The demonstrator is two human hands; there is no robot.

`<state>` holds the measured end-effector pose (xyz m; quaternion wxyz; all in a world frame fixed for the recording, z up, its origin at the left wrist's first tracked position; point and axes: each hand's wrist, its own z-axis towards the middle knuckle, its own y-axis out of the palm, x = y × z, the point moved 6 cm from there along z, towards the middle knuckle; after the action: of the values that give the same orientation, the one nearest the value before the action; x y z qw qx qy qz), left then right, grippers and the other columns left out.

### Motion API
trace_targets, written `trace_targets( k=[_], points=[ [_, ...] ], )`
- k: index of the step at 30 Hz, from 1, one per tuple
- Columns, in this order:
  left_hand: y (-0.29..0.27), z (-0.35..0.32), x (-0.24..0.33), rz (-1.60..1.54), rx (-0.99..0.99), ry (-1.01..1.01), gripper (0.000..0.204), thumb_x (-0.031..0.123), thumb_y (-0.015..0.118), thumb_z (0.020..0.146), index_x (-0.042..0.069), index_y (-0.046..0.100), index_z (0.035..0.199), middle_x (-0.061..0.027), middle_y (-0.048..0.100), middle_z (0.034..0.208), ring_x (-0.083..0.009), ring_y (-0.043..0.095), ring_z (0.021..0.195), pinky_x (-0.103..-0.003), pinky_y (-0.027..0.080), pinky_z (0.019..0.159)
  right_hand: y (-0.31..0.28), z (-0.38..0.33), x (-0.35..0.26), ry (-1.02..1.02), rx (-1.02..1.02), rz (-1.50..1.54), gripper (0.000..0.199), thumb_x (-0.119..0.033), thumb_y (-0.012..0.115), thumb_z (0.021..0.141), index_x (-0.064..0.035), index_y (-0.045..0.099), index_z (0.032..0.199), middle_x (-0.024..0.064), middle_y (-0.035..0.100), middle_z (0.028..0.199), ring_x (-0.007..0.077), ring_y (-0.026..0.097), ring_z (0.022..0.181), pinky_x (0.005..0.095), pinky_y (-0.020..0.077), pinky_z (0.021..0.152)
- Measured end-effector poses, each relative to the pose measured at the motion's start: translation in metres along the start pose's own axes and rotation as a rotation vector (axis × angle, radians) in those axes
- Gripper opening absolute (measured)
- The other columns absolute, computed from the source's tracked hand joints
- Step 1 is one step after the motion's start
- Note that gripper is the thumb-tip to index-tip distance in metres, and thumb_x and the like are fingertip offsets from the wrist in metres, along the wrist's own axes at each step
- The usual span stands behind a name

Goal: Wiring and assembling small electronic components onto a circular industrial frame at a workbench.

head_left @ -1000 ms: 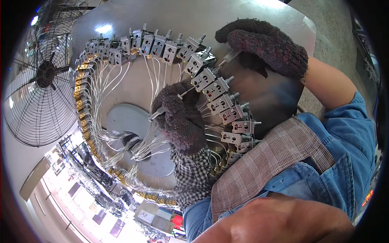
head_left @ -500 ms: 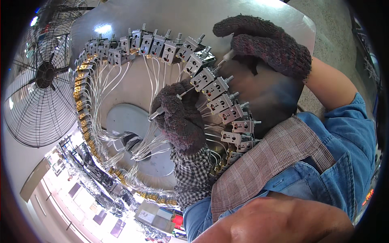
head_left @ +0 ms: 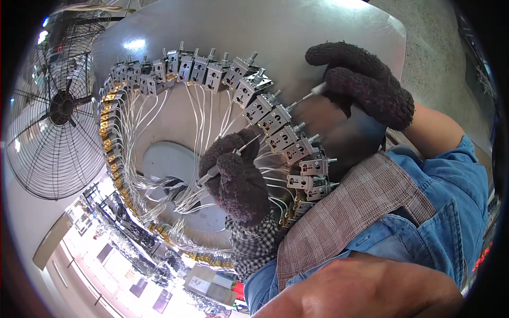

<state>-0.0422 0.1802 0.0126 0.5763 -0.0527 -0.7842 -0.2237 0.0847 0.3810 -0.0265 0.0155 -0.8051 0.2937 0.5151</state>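
Note:
Both my hands wear dark knitted gloves. My left hand [head_left: 236, 183] is closed around a slim screwdriver [head_left: 208, 176] with a grey handle, over the inside of a ring of parts; its thin shaft points up and right toward the ring. My right hand [head_left: 366, 85], outside the ring, grips a second slim screwdriver [head_left: 319, 89] with a pale handle. This one's tip is at or close beside a small box-shaped metal unit [head_left: 274, 120] with a protruding shaft. Several like units [head_left: 199, 69] line the ring, and white wires [head_left: 199, 114] run inward from them.
The ring lies on a shiny metal tabletop [head_left: 238, 26]. Brass-coloured parts [head_left: 107, 132] line its left side. A grey oval plate [head_left: 168, 161] is at its middle, under gathered wires. A large caged fan [head_left: 61, 108] stands at the left. A plaid apron [head_left: 355, 212] covers my front.
My right hand has moved nearer to me, and its screwdriver tip has gone along the ring to a closer unit. My left hand has drawn slightly nearer with its screwdriver. The view shifted a little.

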Motion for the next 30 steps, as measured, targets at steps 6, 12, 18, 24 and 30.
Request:
trace_targets(
  k=[6,12,18,24,30],
  points=[
    [0.001,0.0,-0.01,-0.019,0.016,0.04,0.026,0.016,0.06,0.081,-0.004,0.053,0.096,-0.0171,0.057,0.092,-0.028,0.06,0.086,-0.041,0.054,0.075,0.012,-0.001,-0.002,-0.024,-0.024,0.015,0.033,-0.012,0.051,0.087,-0.0052,0.049,0.119,0.0046,0.058,0.083,0.0099,0.055,0.071,0.0227,0.0464,0.06],
    [0.016,0.0,-0.01,-0.117,-0.145,-0.075,0.026,0.018,0.053,0.086,-0.002,0.05,0.102,-0.0135,0.055,0.096,-0.0243,0.056,0.092,-0.037,0.048,0.086,0.009,0.004,0.004,-0.273,-0.1,-0.149,0.031,-0.016,0.051,0.088,-0.0054,0.051,0.117,0.0065,0.059,0.092,0.0108,0.056,0.081,0.0243,0.048,0.069],
    [0.01,0.002,-0.014,-0.12,-0.127,-0.075,0.025,0.017,0.053,0.086,-0.002,0.05,0.102,-0.0133,0.055,0.094,-0.024,0.057,0.092,-0.035,0.048,0.086,0.008,0.005,-0.002,-0.043,-0.068,-0.135,0.028,-0.017,0.048,0.09,-0.0035,0.052,0.115,0.0049,0.058,0.104,0.0146,0.054,0.093,0.0243,0.0476,0.074],
    [0.008,0.003,-0.016,-0.098,-0.142,-0.064,0.024,0.014,0.054,0.085,-0.002,0.049,0.103,-0.013,0.056,0.096,-0.024,0.057,0.093,-0.036,0.048,0.087,0.007,0.006,-0.008,-0.246,-0.043,-0.172,0.025,-0.017,0.049,0.09,-0.0031,0.056,0.11,0.0079,0.058,0.106,0.0134,0.055,0.094,0.0261,0.0475,0.077],
    [0.008,0.006,-0.018,-0.053,-0.039,0.022,0.027,0.02,0.056,0.084,-0.002,0.05,0.099,-0.0167,0.057,0.092,-0.0243,0.061,0.079,-0.037,0.056,0.068,0.009,0.005,-0.019,-0.564,-0.113,-0.492,0.025,-0.013,0.051,0.087,-0.003,0.056,0.109,0.0104,0.055,0.111,0.0176,0.054,0.097,0.0302,0.0468,0.081]
  ],
)
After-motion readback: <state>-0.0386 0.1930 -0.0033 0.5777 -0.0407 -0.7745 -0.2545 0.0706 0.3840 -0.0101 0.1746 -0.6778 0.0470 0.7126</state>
